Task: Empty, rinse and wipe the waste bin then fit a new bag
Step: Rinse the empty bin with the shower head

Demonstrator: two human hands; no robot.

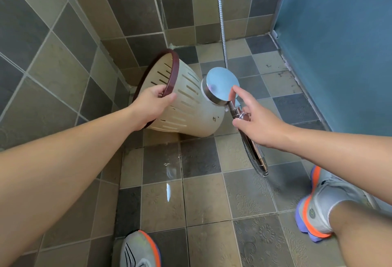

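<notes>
Risk 1: the waste bin [186, 101] is held off the floor [203, 192] by one hand only. The left hand [151, 105] pinches the dark-red rim [171, 76] at its near edge, thumb inside and fingers over the outside. If spray pushes on the base, or the rim gets wet, the bin could twist or slip out of that pinch.

Risk 2: the shower head [220, 85] sits just right of the bin's base, face turned towards it (no water visible at this moment). The right hand [256, 118] has a loose grip: thumb and lower fingers around the chrome handle [239, 116], index finger straight, tip on the head's back rim. A pressure kick, or pull from the hose [221, 18], could swing the head off target.

Risk 3: slotted walls will let water spray through, prob. onto wall tiles and the shoes [316, 209]. Floor tiles look wet; slip hazard.

Position: bin is tipped on its side, mouth facing far-left into the tiled corner, base towards the right. Bin body extends right of the left grip; inside is not visible, so contents can't be confirmed.
</notes>
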